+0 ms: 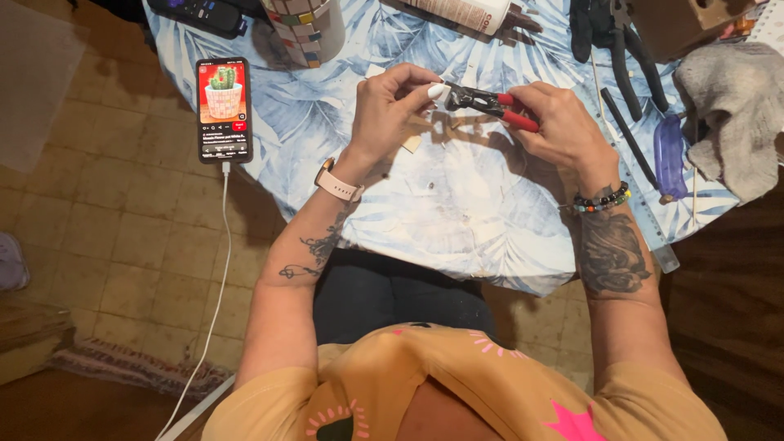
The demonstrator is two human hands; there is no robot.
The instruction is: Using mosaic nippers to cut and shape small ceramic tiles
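Both hands meet above the middle of the table, sharing one tool. The right hand is curled shut around the red handles of a pair of tile nippers, fingers wrapped over the grips and thumb on top, so the tool lies nearly level with its dark head pointing toward the other hand. The left hand is drawn into a pinch at that dark head: thumb and fingertips press together right at the jaws, holding a small pale piece there, too small to make out. Whether the jaws are closed on it cannot be told.

The nippers hang just above the tablecloth, a blue-and-white leaf print, not touching it. A few small tan chips lie on the cloth under the left hand. A smartwatch with a pink band sits on the left wrist, and a beaded bracelet on the right.

Well to the left, a smartphone lies at the table's edge, screen lit, a white cable trailing down from it. A mosaic-covered pot stands beyond the phone. On the right lie black pliers and a grey cloth.
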